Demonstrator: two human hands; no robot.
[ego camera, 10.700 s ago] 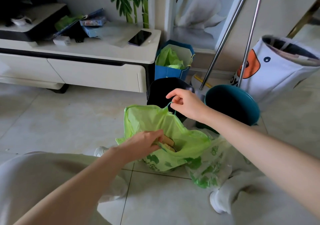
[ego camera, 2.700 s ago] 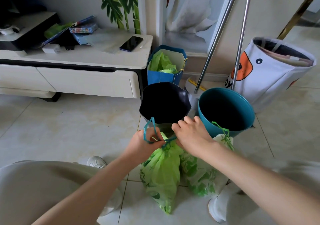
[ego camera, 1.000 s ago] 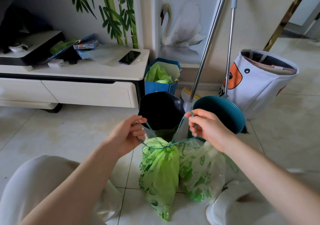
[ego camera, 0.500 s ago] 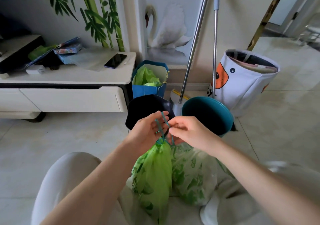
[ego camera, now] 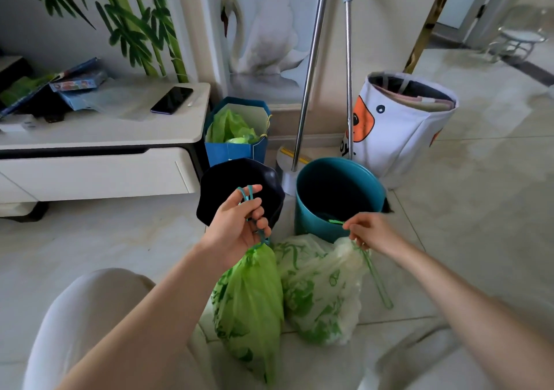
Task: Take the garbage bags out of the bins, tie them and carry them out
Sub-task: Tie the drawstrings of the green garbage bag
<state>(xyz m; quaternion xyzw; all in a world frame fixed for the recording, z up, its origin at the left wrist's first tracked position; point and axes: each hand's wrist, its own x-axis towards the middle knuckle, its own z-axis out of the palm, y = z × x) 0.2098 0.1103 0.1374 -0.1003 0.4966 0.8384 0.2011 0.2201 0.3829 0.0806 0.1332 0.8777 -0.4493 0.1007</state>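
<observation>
From the head camera, the left hand (ego camera: 239, 227) is curled closed around the teal drawstring (ego camera: 250, 209) of the bright green garbage bag (ego camera: 251, 296). The cord runs through the fist and its loop sticks up past the index finger, while the other fingers fold over the cord just above the bag's gathered neck. That bag is cinched shut and hangs from the hand, with its lower end down by the person's light trousers (ego camera: 99, 323).

The right hand (ego camera: 370, 233) pinches the top of the pale green-printed garbage bag (ego camera: 320, 287) with thumb and fingertips pressed together on its green drawstring (ego camera: 377, 281). A long loop of that cord dangles down the bag's right side. The pale bag sits on the floor, touching the bright green one on its left.

Just behind the hands stand two bins with no liners: a dark navy faceted bin (ego camera: 239, 185), tipped toward the camera, and a teal round bin (ego camera: 338, 194) beside it on the right.

The floor (ego camera: 479, 209) is pale glossy tile. A blue paper bag (ego camera: 236, 137) stuffed with green plastic stands against the wall beside a white TV cabinet (ego camera: 99, 155), which carries a phone (ego camera: 171, 100). Two metal mop handles (ego camera: 311, 68) lean on the wall, and a white fabric basket (ego camera: 401, 125) with an orange-beaked face stands to the right.
</observation>
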